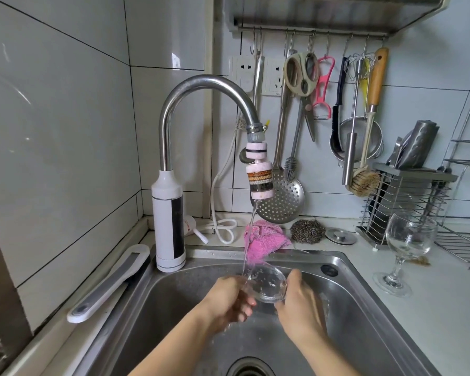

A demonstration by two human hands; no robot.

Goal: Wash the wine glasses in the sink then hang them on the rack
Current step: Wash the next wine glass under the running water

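Observation:
A clear wine glass (267, 284) lies tilted on its side over the steel sink (364, 316), under a thin stream of water from the tap (201, 85). My left hand (228, 302) curls round the glass from the left, at the stem end. My right hand (301, 308) grips the bowl from the right. A second wine glass (407, 245) stands upright on the white counter to the right of the sink. The hanging rack for the glasses is not plainly in view.
A pink cloth (261, 240) and a steel scourer (307, 230) lie behind the sink. Utensils hang from a hook rail (310, 31) on the wall. A wire knife holder (396, 202) and a wire shelf (464, 245) stand at the right. The drain (248, 369) is at the bottom.

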